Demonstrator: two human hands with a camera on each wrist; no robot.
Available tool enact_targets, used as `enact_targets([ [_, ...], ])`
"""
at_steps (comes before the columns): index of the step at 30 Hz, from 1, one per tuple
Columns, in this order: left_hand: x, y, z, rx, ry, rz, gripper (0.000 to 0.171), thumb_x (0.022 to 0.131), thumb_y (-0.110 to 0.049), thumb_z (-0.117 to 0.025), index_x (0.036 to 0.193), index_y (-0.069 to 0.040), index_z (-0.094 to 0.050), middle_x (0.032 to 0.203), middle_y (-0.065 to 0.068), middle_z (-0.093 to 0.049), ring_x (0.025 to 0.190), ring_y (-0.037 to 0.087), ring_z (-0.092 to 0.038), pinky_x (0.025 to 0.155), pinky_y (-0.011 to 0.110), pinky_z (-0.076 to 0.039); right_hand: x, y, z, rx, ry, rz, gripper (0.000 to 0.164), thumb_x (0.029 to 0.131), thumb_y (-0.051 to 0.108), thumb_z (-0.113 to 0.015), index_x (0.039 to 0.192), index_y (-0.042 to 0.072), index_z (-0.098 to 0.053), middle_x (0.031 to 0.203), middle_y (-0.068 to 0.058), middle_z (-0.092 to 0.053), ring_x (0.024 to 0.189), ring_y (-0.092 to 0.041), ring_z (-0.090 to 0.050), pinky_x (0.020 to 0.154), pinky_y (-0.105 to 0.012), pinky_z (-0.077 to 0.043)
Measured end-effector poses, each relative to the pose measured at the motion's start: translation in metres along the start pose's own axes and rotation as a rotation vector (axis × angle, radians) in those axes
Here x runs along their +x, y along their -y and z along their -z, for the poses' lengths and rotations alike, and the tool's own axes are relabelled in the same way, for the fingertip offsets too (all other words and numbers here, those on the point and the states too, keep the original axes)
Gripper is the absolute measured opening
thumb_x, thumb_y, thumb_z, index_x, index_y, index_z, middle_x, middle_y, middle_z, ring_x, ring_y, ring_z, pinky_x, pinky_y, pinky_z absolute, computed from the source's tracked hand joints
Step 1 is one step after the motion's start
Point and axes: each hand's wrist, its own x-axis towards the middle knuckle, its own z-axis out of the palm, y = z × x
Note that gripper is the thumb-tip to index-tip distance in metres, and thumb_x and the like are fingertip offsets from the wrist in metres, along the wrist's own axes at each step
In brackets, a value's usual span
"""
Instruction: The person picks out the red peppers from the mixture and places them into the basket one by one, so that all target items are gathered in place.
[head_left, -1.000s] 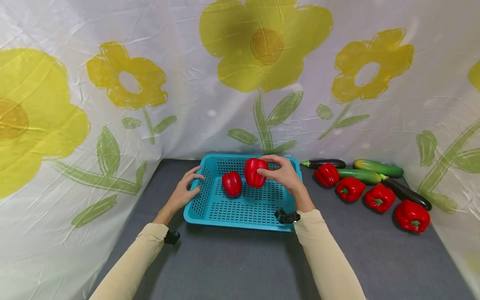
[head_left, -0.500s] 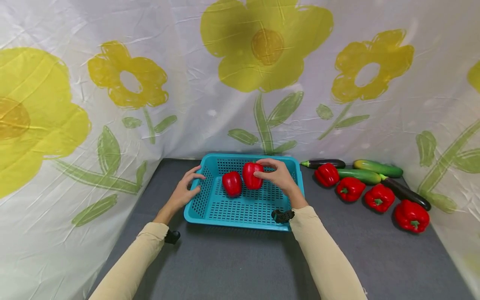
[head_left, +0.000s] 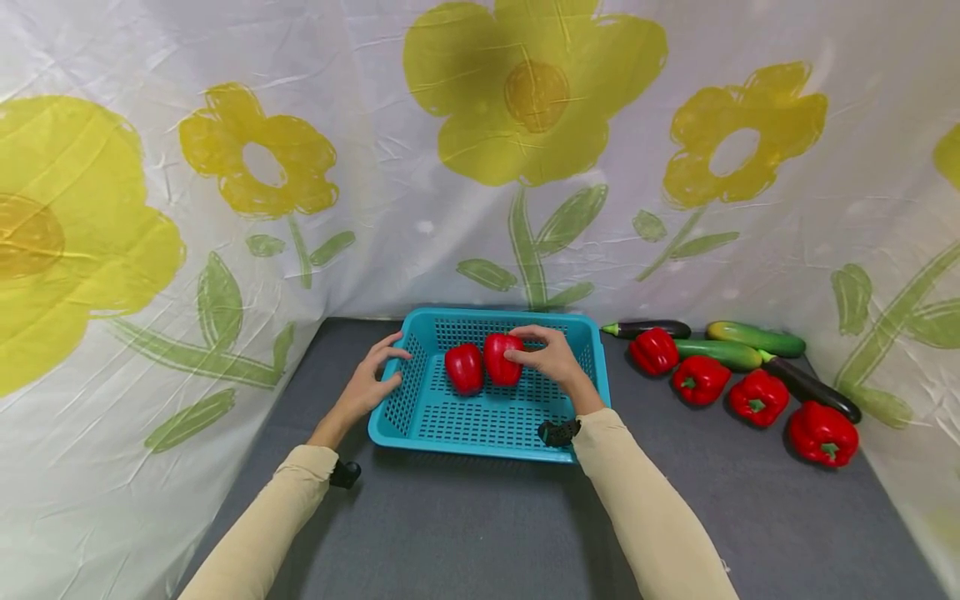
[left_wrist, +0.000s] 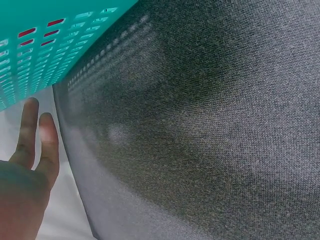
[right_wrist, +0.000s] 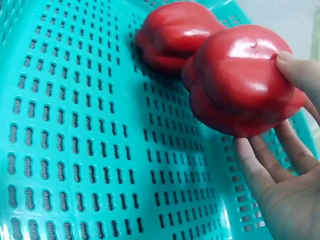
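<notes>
In slotted plastic basket [head_left: 465, 427]: two glossy bell peppers [head_left: 463, 369], right hand [head_left: 553, 354] pinching one; left hand [head_left: 365, 382] spread at rim [head_left: 377, 418].

Two peppers [head_left: 463, 368] are inside the basket [head_left: 465, 451], and right of it four more peppers [head_left: 757, 398] lie before eggplants [head_left: 810, 386] and cucumbers [head_left: 756, 337].

There are six red bell peppers [head_left: 757, 397] in all: two inside the single blue basket [head_left: 472, 448] and four on the one worktop [head_left: 465, 525]. Eggplants [head_left: 810, 387] number two, and so do the green zucchini [head_left: 716, 352]. Two hands are present, one left hand [head_left: 371, 375] and one right hand [head_left: 553, 354], with two sleeves [head_left: 660, 508]. Five yellow flowers [head_left: 536, 96], one cut off, show on the backdrop [head_left: 390, 217].
</notes>
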Motion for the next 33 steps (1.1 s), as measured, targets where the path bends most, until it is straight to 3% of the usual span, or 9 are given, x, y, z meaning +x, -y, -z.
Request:
enact_targets([
  [6, 0.002, 0.022, -0.002, -0.004, -0.012, -0.026, 0.032, 0.089, 0.017, -0.056, 0.12, 0.014, -0.061, 0.156, 0.032, -0.029, 0.138, 0.054, -0.031, 0.095, 0.066, -0.036, 0.0, -0.003, -0.004, -0.003, -0.028, -0.052, 0.041, 0.091, 0.015, -0.078, 0.129, 0.006, -0.067, 0.133, -0.014, -0.059, 0.123, -0.033, -0.052, 0.086, -0.044, -0.055],
  [10, 0.004, 0.041, -0.004, 0.002, -0.022, -0.031, 0.032, 0.09, 0.014, -0.057, 0.121, 0.009, -0.062, 0.158, 0.027, -0.029, 0.139, 0.047, -0.032, 0.095, 0.064, -0.037, 0.0, -0.005, -0.004, 0.002, -0.047, -0.078, 0.041, 0.09, 0.015, -0.079, 0.128, 0.007, -0.068, 0.132, -0.013, -0.058, 0.122, -0.031, -0.052, 0.085, -0.042, -0.055],
  [15, 0.004, 0.05, -0.004, -0.003, -0.024, -0.031, 0.033, 0.09, 0.012, -0.059, 0.122, 0.006, -0.063, 0.159, 0.024, -0.03, 0.141, 0.043, -0.032, 0.097, 0.062, -0.037, 0.002, -0.009, -0.005, 0.006, -0.054, -0.093, 0.041, 0.09, 0.015, -0.08, 0.128, 0.007, -0.068, 0.133, -0.014, -0.058, 0.123, -0.031, -0.052, 0.085, -0.043, -0.055],
  [18, 0.004, 0.048, -0.004, -0.002, -0.02, -0.033, 0.033, 0.09, 0.012, -0.059, 0.123, 0.008, -0.062, 0.159, 0.023, -0.029, 0.141, 0.044, -0.031, 0.097, 0.062, -0.037, 0.003, -0.012, -0.006, 0.024, -0.047, -0.107, 0.042, 0.09, 0.014, -0.08, 0.129, 0.006, -0.067, 0.133, -0.015, -0.058, 0.122, -0.033, -0.053, 0.086, -0.043, -0.055],
  [25, -0.001, 0.0, 0.0, 0.004, 0.005, -0.023, 0.03, 0.09, 0.018, -0.055, 0.119, 0.017, -0.059, 0.155, 0.032, -0.03, 0.138, 0.055, -0.029, 0.096, 0.062, -0.037, 0.004, -0.016, -0.01, 0.1, -0.038, -0.14, 0.047, 0.09, 0.012, -0.079, 0.132, 0.0, -0.063, 0.138, -0.021, -0.053, 0.121, -0.037, -0.053, 0.09, -0.048, -0.053],
  [33, 0.0, 0.001, 0.0, 0.011, -0.003, -0.044, 0.03, 0.089, 0.018, -0.056, 0.118, 0.016, -0.06, 0.155, 0.033, -0.03, 0.136, 0.057, -0.031, 0.093, 0.062, -0.038, 0.007, -0.019, -0.011, 0.091, -0.068, -0.167, 0.042, 0.088, 0.01, -0.08, 0.127, 0.002, -0.067, 0.135, -0.019, -0.056, 0.12, -0.035, -0.055, 0.088, -0.044, -0.054],
])
